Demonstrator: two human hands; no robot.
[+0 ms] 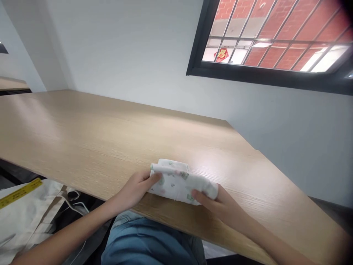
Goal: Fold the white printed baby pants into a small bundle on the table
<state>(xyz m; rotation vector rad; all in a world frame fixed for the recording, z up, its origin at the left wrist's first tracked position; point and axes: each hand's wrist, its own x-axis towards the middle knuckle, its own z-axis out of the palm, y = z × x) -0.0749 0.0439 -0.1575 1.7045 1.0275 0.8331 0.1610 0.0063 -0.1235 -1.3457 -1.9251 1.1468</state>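
Observation:
A white cloth [176, 184] with a small green and pinkish print is folded into a narrow bundle near the table's front edge. At its left end my left hand [142, 186] grips it, thumb on top and the fingers hidden underneath. My right hand [211, 200] pinches the right end in the same way, its thumb pressed on the front face. One flap of the cloth sticks out behind the rolled upper fold. Whether the bundle rests on the wood or is held slightly above it, I cannot tell.
A light wooden table [110, 136] runs along a white wall [132, 48], its right edge slanting away. Above is a barred window [261, 36] with a dark frame. Below the left front edge lie a pale bag [27, 217], a yellow strip [20, 193] and white cables [78, 208].

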